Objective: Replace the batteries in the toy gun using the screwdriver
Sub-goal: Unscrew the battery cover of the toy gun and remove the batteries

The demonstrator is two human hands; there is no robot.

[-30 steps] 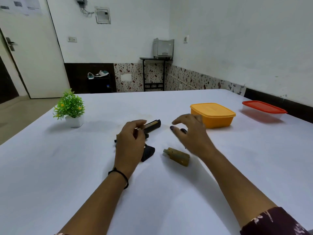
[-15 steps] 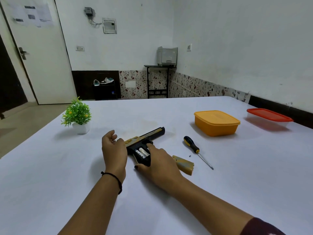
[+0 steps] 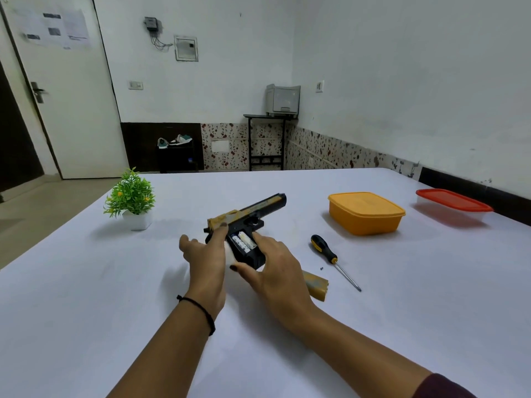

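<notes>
A black toy gun (image 3: 258, 214) with a worn gold top lies on its side in the middle of the white table (image 3: 86, 297). Its grip compartment is uncovered and two white batteries (image 3: 243, 241) show inside. My left hand (image 3: 205, 261) holds the rear of the gun, thumb on the slide. My right hand (image 3: 273, 268) holds the grip between thumb and forefinger, forefinger beside the batteries. The gold battery cover (image 3: 316, 285) lies just right of my right hand. A black-and-yellow screwdriver (image 3: 330, 255) lies further right, with a tiny screw (image 3: 321, 268) next to it.
An orange lidded box (image 3: 365, 212) stands to the right of the gun, and a clear box with a red lid (image 3: 452, 206) lies near the right edge. A small potted plant (image 3: 132, 199) stands at the left. Bare table surface lies in front of me.
A second ago my right hand hovered over the screwdriver, away from the gun. It moved left onto the gun's grip, and the open battery compartment came into view. My left hand has kept hold of the gun.
</notes>
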